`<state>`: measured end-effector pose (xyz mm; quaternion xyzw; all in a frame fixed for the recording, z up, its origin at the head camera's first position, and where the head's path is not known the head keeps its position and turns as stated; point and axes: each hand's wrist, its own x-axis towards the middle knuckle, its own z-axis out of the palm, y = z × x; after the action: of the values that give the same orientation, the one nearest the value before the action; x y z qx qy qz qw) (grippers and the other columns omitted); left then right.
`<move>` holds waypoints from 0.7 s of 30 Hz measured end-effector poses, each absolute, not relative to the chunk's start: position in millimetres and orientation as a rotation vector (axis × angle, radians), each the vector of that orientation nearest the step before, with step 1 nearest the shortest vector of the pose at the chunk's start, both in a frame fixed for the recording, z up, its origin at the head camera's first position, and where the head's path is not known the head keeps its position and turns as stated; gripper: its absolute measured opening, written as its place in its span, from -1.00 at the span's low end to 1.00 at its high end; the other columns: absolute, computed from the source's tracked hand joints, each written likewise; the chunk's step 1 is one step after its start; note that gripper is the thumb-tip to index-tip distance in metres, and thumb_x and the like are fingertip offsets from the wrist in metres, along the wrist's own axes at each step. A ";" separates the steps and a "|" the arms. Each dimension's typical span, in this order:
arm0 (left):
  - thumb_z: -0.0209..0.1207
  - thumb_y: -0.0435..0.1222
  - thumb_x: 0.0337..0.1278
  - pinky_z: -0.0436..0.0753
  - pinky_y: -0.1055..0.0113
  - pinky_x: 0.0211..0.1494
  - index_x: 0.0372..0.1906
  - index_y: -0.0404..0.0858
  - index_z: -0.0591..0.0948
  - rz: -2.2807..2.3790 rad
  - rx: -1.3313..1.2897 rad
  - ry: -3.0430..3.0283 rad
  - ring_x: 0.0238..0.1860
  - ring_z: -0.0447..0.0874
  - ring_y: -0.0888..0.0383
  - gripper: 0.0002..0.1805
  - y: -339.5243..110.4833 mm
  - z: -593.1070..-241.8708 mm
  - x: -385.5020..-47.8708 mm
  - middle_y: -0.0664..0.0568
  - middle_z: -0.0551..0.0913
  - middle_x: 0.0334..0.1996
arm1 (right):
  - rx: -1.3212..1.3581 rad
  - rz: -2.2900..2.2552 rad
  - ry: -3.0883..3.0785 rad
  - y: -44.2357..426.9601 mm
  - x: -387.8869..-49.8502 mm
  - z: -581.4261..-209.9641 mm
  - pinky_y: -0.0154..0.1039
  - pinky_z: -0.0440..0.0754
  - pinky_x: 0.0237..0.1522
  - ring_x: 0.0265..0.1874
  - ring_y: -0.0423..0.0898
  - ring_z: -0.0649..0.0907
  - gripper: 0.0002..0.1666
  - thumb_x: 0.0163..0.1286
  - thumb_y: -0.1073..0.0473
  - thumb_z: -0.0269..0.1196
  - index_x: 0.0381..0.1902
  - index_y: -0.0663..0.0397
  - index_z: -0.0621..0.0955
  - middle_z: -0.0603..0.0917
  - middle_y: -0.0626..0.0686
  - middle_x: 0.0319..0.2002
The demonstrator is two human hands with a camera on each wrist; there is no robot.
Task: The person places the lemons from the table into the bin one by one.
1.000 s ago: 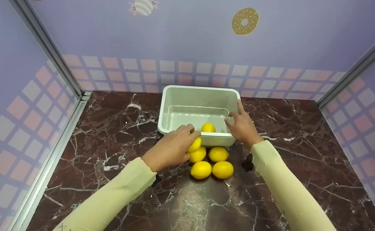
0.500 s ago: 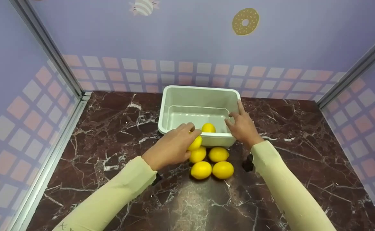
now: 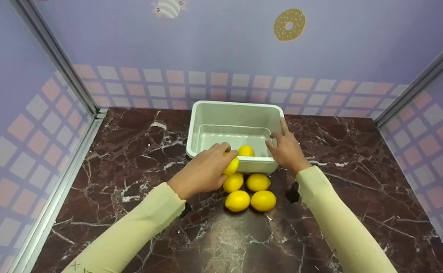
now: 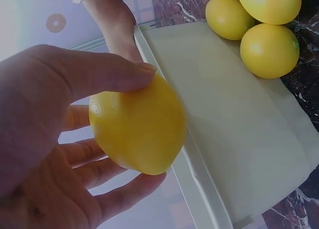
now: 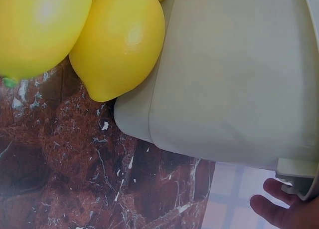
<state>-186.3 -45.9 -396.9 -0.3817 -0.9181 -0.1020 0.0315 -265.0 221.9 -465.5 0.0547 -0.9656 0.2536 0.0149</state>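
In the head view my left hand (image 3: 204,172) holds a yellow lemon (image 3: 231,166) over the near rim of a pale grey-green plastic bin (image 3: 191,132). The left wrist view shows the thumb on one side of this lemon (image 4: 142,126) and fingers on the other. A second lemon (image 3: 246,151) lies inside the bin by its near wall. My right hand (image 3: 289,149) grips the bin's right rim; in the right wrist view, fingertips (image 5: 271,206) show beneath that rim. Several more lemons (image 3: 258,182) sit in a cluster on the table before the bin.
The table (image 3: 130,227) has a dark red marble pattern with white veins. Behind the bin rises a purple wall (image 3: 229,45) with pink and white squares. Side walls with metal frame posts (image 3: 58,53) flank the table.
My left hand has risen very slightly, and the lemon in it is a little higher against the bin's near rim. The right hand, the bin and the other lemons stay put.
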 end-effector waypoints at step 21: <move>0.27 -0.38 -0.03 0.61 0.11 0.06 0.26 -0.26 0.43 -0.349 -1.180 -2.819 0.02 0.50 -0.06 -0.37 -43.8 -394.9 -192.0 -0.12 0.48 0.06 | 0.164 0.754 -2.993 220.6 -264.6 -465.4 0.19 0.28 0.36 0.32 0.35 0.33 -0.61 0.40 0.00 0.11 -0.10 0.23 0.60 -0.13 0.13 0.57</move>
<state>-192.0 -43.8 -394.9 -0.3833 -0.9161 -0.1134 0.0328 -264.6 220.6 -465.4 0.0532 -0.9680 0.2439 0.0253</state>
